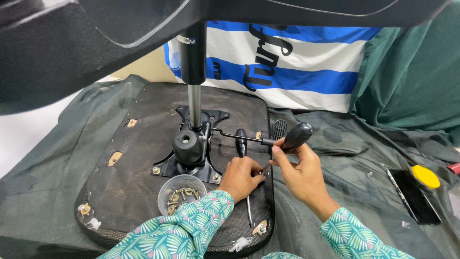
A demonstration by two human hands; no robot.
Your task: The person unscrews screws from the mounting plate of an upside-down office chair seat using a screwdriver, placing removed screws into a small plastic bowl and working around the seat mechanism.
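Head camera looks down on an upturned chair seat [143, 192] lying on a dark green cloth, its black underside up and the gas column [194, 96] rising toward the top of the frame. Just right of centre, the right hand [299, 175] is wrapped around the black handle of a screwdriver [294, 136], whose shaft slants down and left toward the seat's right edge. The left hand [242, 175] sits just beside it, fingertips [258, 177] pinched together around the tip, apparently steadying a small fastener there; the fastener itself is hidden under the fingers, so I cannot tell how it sits.

With the pinching fingers touching the tip, my worry is a slip: if the blade rides out of the screw head, it could jab those fingertips or gouge the fabric. A tilted shaft could also cam out and chew the head.

A second screwdriver [243, 158] lies on the seat under the left hand, touching it or nearly so; a nudge might roll it off the edge. The clear plastic cup of screws [181, 192] stands lower centre, just by the left sleeve, where a forearm sweep could tip it. Off to the lower right lie a phone [413, 196] and a yellow disc [425, 176], well apart from the hands.
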